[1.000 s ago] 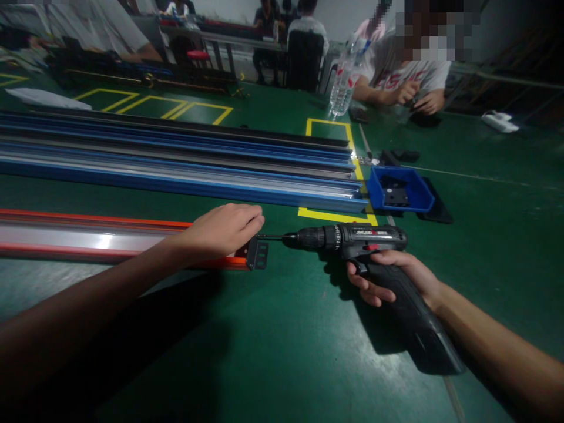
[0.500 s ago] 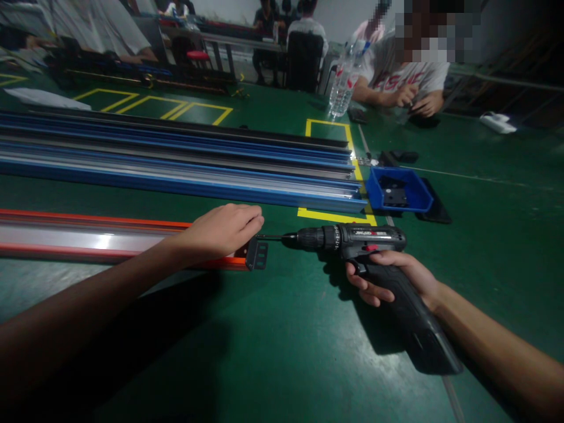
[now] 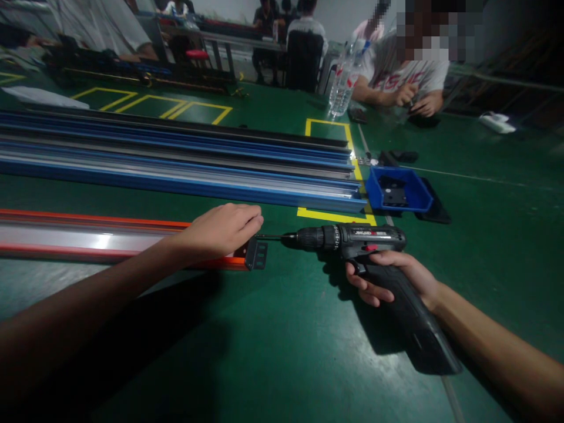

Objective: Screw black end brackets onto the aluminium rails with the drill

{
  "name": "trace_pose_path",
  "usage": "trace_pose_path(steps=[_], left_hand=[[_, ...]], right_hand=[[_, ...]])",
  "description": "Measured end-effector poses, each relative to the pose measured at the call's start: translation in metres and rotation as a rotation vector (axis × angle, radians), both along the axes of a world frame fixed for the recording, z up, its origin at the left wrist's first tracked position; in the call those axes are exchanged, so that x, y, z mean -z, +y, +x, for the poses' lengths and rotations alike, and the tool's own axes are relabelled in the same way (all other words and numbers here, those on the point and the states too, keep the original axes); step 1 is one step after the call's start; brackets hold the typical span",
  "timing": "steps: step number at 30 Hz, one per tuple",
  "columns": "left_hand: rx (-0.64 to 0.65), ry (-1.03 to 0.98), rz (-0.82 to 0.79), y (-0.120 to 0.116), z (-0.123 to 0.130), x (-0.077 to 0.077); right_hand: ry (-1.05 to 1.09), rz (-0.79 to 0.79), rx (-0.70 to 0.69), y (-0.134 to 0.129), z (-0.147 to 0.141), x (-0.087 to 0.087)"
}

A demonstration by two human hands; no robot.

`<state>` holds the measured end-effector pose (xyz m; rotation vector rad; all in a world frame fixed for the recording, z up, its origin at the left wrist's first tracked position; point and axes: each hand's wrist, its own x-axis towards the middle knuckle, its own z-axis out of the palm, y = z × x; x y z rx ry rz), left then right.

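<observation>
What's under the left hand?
Under the left hand runs the orange-edged rail, near its end, with a black bracket at that end. Whatever lies directly beneath is covered.

Head view, forward and down, hands (image 3: 229, 229) near, people (image 3: 307, 27) far, seemingly blurred.

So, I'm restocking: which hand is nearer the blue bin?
Right. The right hand, gripping the drill, is on the near side of the blue bin; the left hand, on the orange-edged profile, is farther off to its left.
</observation>
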<state>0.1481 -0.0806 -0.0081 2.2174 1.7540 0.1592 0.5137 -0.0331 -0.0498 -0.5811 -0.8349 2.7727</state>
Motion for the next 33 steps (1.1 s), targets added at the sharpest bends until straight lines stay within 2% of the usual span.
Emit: trace_pose_path(steps=[33], left_hand=[[0.026,0.016,0.01,0.0,-0.0004,0.0009]], right_hand=[[-0.021,-0.009,0.0,-0.0002,-0.0003,-0.0005]])
